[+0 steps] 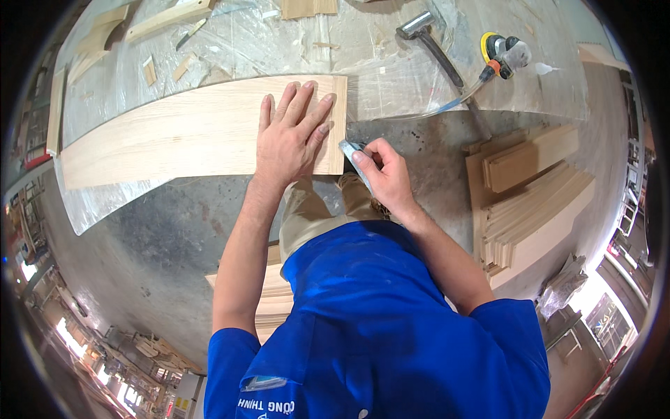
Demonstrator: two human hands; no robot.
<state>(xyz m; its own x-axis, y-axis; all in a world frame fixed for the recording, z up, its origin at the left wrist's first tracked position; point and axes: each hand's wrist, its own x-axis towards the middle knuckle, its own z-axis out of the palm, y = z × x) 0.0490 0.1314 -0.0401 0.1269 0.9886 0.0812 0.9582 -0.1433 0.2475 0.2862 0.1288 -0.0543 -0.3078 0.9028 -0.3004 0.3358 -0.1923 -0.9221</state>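
A long pale wooden board [174,136] with a curved far edge lies across the plastic-covered table. My left hand [289,129] rests flat on its right part, fingers spread. Just off the board's right end, my right hand [387,174] pinches a small flat grey-blue piece [347,149] between thumb and fingers. It looks like folded sandpaper, but the fingers cover part of it. The piece is close to the board's end edge; whether it touches I cannot tell.
Beyond the board, a hammer [436,52] and a round yellow-rimmed sander [494,50] with an air hose lie on the plastic sheet [391,91]. A utility knife [190,33] and wood scraps sit far left. Stacked boards [534,202] stand at right; more boards [276,300] lie beside me.
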